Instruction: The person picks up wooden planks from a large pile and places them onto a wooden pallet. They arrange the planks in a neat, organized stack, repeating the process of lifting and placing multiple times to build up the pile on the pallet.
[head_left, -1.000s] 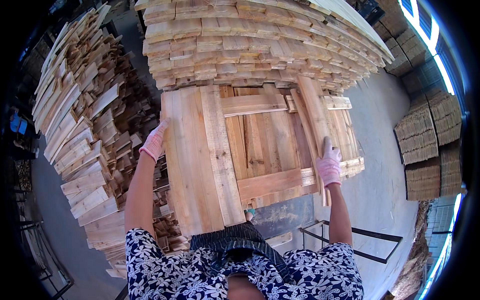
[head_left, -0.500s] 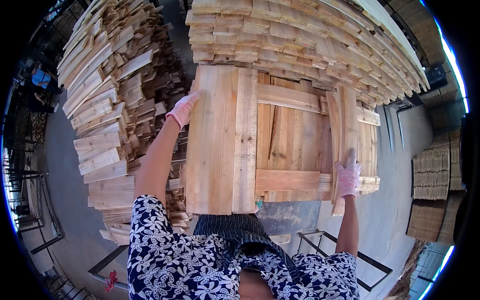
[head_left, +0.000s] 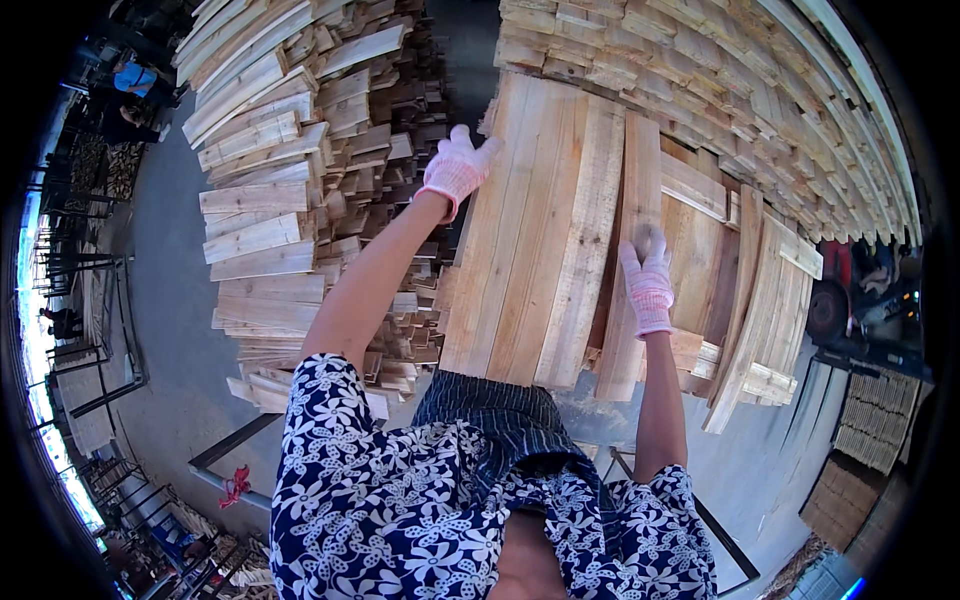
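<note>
Several pale wooden boards (head_left: 530,230) lie edge to edge in front of me on a wooden frame (head_left: 695,190). My left hand (head_left: 460,172), in a pink-and-white knit glove, is raised by the far left edge of these boards. Its fingers are spread and hold nothing. In a matching glove, my right hand (head_left: 648,280) grips a single wooden board (head_left: 641,170). That board sits a little to the right of the row, slightly tilted, with a gap between them. Another loose plank (head_left: 740,290) lies across the frame further right.
A large heap of loose boards (head_left: 265,200) stands on the left, and a tall stack of boards (head_left: 690,60) at the far side. Bundled slats (head_left: 875,420) are at the right. A metal bar with a red cloth (head_left: 235,485) is at lower left. A person in blue (head_left: 133,77) is far left.
My right hand has moved left with a board from the right side of the frame. My left hand has come off the left board's edge. The whole view has shifted and turned.
</note>
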